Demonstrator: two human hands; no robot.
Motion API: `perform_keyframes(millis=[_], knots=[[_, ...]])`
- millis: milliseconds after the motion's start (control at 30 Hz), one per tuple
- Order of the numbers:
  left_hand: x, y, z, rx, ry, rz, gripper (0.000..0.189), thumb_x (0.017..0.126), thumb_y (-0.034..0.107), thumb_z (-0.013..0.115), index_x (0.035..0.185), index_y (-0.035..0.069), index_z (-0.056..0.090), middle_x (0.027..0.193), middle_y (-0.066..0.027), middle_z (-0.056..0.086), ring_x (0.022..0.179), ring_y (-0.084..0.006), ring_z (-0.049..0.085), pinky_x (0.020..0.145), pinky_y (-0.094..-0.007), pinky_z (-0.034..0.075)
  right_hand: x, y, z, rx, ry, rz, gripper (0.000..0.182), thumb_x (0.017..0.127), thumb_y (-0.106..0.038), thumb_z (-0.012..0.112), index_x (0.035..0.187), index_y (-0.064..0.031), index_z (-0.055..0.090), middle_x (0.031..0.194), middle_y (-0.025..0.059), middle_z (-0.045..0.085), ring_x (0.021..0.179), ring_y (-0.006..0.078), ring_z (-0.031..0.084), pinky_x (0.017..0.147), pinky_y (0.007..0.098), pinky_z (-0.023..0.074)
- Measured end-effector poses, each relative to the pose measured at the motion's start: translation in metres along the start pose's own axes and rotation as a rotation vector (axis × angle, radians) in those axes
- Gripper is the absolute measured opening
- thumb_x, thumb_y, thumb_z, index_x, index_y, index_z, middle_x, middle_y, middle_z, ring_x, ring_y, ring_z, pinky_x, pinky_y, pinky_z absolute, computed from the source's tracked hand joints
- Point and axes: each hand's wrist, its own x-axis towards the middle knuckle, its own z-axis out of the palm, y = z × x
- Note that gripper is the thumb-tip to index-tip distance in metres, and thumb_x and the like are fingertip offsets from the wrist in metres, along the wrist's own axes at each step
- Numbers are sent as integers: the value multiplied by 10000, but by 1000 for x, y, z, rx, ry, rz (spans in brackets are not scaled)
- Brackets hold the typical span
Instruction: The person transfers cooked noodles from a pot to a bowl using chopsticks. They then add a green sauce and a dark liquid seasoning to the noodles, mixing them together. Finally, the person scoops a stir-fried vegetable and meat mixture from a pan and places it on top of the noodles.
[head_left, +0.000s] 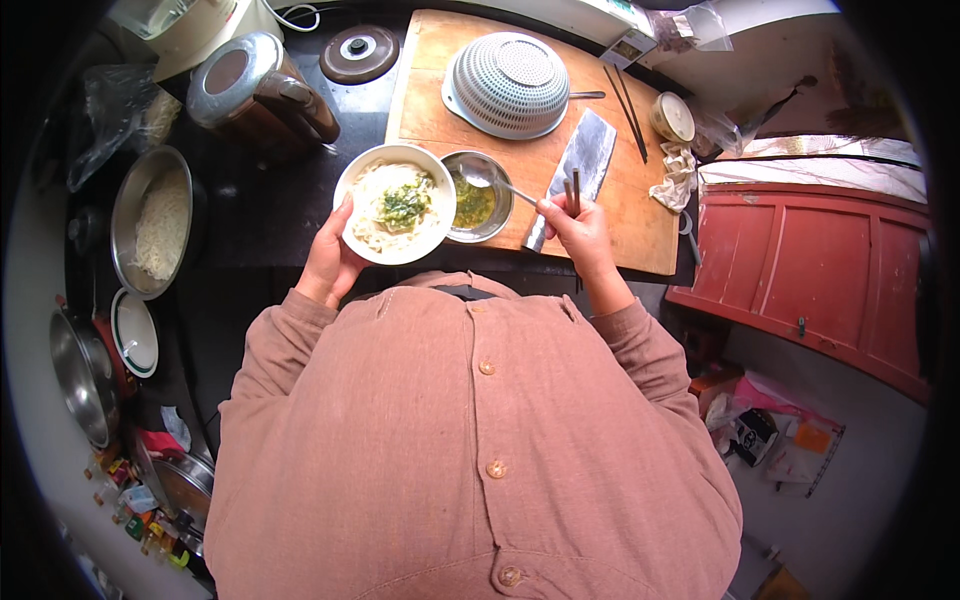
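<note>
My left hand (333, 253) grips a white bowl (355, 244) by its left side, thumb over the rim. Pale noodles (369, 185) fill it, topped with a chopped green sauce (406, 202). Close beside it on the right, partly covered by its rim, is a metal bowl (504, 217) of yellow-green sauce (472, 204). My right hand (581, 231) holds a metal spoon (517, 193), whose head is over the metal bowl. A pair of dark chopsticks (573, 191) is held upright in the same hand. Beneath that hand a cleaver (586, 150) lies on the wooden cutting board (637, 236).
An upturned grey colander (510, 90) sits on the board, with another pair of chopsticks (627, 112), a lidded pot (672, 118) and a crumpled cloth (675, 176) to its right. Leftward stand a kettle (251, 97), a round lid (360, 54) and a metal basin (180, 255) of noodles.
</note>
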Motion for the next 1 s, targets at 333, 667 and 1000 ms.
perform_keyframes(millis=[333,667,1000], knots=[[-32,12,-18,-58,107,107,524,938,378,451,1357,75,365,1319,-105,479,1206,-253,469,996,-433,393,16,40,-10,106,-74,267,533,776,-255,739,1161,6,479,771,0,557,475,31,368,427,177,289],[-43,15,-5,-123,74,184,570,918,437,478,1352,86,364,1307,-100,483,1193,-247,479,979,-426,416,1,60,27,-642,-216,96,333,816,-408,624,889,-97,715,651,57,670,599,181,639,593,326,479],[-50,17,-2,-150,31,220,563,926,409,474,1364,80,346,1329,-101,463,1215,-248,457,1012,-420,383,80,68,42,-296,-65,228,300,719,-198,550,640,75,645,603,116,642,594,164,591,600,289,464]])
